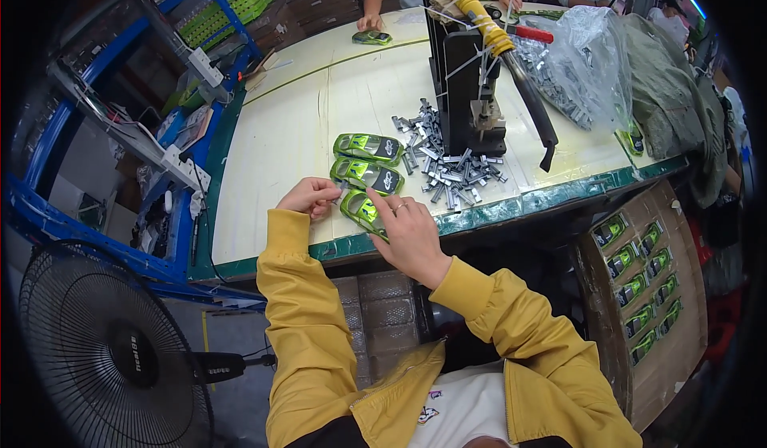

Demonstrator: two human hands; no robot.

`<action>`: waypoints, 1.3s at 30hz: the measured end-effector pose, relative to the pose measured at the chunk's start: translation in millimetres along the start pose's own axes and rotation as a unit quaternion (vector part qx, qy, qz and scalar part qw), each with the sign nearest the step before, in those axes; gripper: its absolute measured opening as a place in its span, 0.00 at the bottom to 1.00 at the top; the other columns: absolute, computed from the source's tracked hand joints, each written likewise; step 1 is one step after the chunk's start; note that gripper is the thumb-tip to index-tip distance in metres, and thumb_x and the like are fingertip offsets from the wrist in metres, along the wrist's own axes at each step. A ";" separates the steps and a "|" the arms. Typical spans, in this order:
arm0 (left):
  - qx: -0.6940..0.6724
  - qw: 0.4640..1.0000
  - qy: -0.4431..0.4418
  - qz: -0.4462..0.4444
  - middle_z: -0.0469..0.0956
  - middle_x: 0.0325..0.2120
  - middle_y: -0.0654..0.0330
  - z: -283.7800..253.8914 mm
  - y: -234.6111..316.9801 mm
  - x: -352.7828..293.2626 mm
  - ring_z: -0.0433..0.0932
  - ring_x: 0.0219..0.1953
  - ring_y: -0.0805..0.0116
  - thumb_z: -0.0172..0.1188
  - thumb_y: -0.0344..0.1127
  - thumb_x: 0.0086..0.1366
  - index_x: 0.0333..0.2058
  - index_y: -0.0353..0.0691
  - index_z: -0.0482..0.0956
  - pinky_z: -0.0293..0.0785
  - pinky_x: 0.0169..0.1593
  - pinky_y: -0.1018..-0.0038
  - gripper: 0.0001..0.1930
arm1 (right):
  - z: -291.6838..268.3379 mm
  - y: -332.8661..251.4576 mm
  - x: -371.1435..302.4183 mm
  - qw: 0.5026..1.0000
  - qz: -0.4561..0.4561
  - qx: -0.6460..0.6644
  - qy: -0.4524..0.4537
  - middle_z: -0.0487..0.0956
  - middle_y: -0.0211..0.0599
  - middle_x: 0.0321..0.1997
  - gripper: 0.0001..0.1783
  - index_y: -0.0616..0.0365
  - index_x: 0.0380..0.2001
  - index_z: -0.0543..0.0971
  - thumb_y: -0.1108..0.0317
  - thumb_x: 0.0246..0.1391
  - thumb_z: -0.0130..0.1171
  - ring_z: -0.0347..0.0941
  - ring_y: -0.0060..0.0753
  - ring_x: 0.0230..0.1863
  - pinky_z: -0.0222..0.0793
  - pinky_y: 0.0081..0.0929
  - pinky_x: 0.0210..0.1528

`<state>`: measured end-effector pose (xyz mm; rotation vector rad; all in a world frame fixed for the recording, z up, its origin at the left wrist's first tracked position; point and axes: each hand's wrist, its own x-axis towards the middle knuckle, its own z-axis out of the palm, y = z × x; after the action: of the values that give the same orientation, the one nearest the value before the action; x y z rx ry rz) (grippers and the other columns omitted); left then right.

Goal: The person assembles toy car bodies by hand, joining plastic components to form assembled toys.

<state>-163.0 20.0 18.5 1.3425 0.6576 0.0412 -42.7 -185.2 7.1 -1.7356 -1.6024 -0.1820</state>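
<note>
Near the front edge of the table, my right hand [411, 232] grips a green toy car body [362, 211], its fingers over the right side. My left hand [313, 198] is pinched closed beside the car's left end. A small pale bit shows at those fingertips, too small to name. Just beyond lie two more green and black toy car bodies, a nearer one [367, 175] and a farther one [368, 148], side by side. To their right spreads a heap of small grey metal pieces [459, 178].
A black hand press [467, 88] with a yellow-wrapped lever stands on the table [276, 136]. Behind it lies a clear plastic bag [587, 56] of metal pieces. At right, a cardboard box [687, 288] carries several green cars. A fan [116, 352] stands at left. Across, a co-worker's hand [370, 23] touches another car.
</note>
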 end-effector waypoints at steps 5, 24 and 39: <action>0.024 0.997 -0.017 -0.072 0.59 0.06 0.69 10.8 5.1 2.2 0.53 0.05 0.82 0.53 0.32 0.52 0.16 0.39 0.63 0.46 0.09 0.85 0.10 | -1.5 2.9 0.2 1.000 -0.005 0.004 -0.002 0.66 0.35 0.33 0.37 0.58 0.49 0.58 0.65 0.30 0.59 0.62 0.34 0.32 0.60 0.26 0.32; 0.106 0.976 -0.051 -0.183 0.63 0.08 0.68 7.9 31.2 8.6 0.60 0.08 0.82 0.55 0.35 0.51 0.15 0.41 0.65 0.52 0.12 0.86 0.11 | -6.1 2.8 17.8 0.996 -0.034 0.024 -0.081 0.67 0.33 0.44 0.46 0.51 0.54 0.48 0.67 0.29 0.59 0.64 0.37 0.30 0.65 0.27 0.27; 0.178 0.976 0.009 -0.122 0.69 0.15 0.66 17.6 35.3 -0.1 0.69 0.14 0.80 0.56 0.33 0.50 0.22 0.38 0.68 0.67 0.17 0.86 0.07 | -3.5 7.6 16.2 0.996 -0.037 0.021 -0.079 0.69 0.35 0.36 0.47 0.51 0.54 0.48 0.68 0.28 0.61 0.64 0.35 0.27 0.61 0.26 0.29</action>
<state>-143.0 13.4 51.9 1.5944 0.8690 -0.2751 -31.2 -173.9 15.6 -1.6957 -1.7736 -0.0467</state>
